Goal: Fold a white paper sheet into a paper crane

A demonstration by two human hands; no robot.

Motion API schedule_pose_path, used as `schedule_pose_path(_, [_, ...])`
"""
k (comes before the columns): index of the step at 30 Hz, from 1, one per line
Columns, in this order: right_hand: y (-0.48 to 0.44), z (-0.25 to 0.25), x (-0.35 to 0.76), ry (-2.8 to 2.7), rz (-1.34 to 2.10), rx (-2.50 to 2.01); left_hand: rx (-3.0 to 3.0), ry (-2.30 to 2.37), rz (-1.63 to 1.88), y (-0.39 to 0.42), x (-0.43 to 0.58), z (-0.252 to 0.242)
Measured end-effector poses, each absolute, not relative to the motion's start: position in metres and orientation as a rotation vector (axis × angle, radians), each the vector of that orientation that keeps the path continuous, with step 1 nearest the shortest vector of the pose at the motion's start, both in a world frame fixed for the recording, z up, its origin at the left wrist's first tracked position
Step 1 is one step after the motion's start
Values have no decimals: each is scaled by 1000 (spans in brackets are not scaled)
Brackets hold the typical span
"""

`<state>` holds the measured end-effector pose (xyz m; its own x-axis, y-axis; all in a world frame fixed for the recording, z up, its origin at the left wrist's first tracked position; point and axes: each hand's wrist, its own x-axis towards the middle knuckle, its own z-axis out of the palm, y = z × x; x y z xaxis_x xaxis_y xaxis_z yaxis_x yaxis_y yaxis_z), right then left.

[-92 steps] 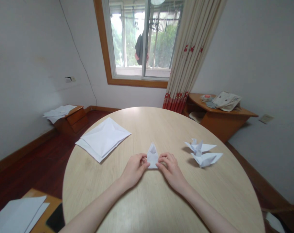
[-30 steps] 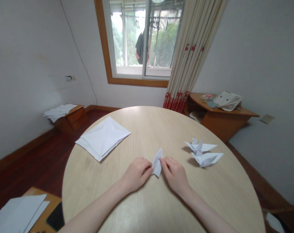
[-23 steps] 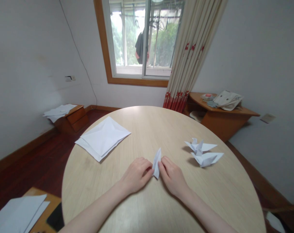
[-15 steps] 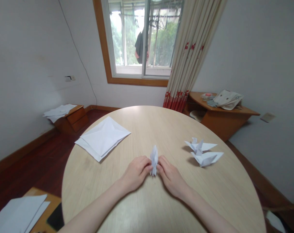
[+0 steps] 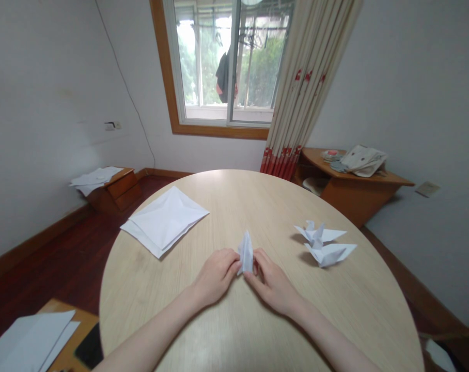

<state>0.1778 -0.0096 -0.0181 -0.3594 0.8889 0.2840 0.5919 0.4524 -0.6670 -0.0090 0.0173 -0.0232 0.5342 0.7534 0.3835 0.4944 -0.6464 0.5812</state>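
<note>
A narrow, pointed piece of folded white paper (image 5: 246,252) stands upright between my hands over the middle of the round table (image 5: 253,201). My left hand (image 5: 219,274) pinches its left edge between thumb and fingers. On the other side, my right hand (image 5: 273,281) is closed on the lower right edge, thumb in front and fingers behind. Two finished-looking paper cranes, one behind (image 5: 331,234) and one in front (image 5: 331,254), sit close together to the right of my right hand.
Creased square white sheets (image 5: 168,219) lie stacked at the table's left edge. More paper (image 5: 29,341) and a dark flat object (image 5: 89,347) rest on a lower wooden surface at the bottom left. A corner desk (image 5: 358,181) holding a cloth bag (image 5: 364,159) stands beyond on the right.
The folded paper has turned so that a broader, flatter face shows. My right thumb has shifted slightly left and down onto its lower front. The left hand has hardly moved.
</note>
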Motion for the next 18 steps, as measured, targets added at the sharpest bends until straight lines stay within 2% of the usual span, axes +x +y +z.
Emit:
schedule_pose_path(6, [-6, -20, 179, -1954, 643, -1230, 2314, 1047, 867, 16, -8, -21])
schedule_pose_path(10, [-4, -23, 179, -1876, 747, -1213, 2132, 948, 961, 14, -7, -14])
schedule_pose_path(15, [-1, -26, 180, -1808, 820, -1208, 1906, 862, 905, 14, -6, -17])
schedule_pose_path(18, [0, -26, 179, -1784, 861, -1196, 1814, 860, 1013, 15, -5, -24])
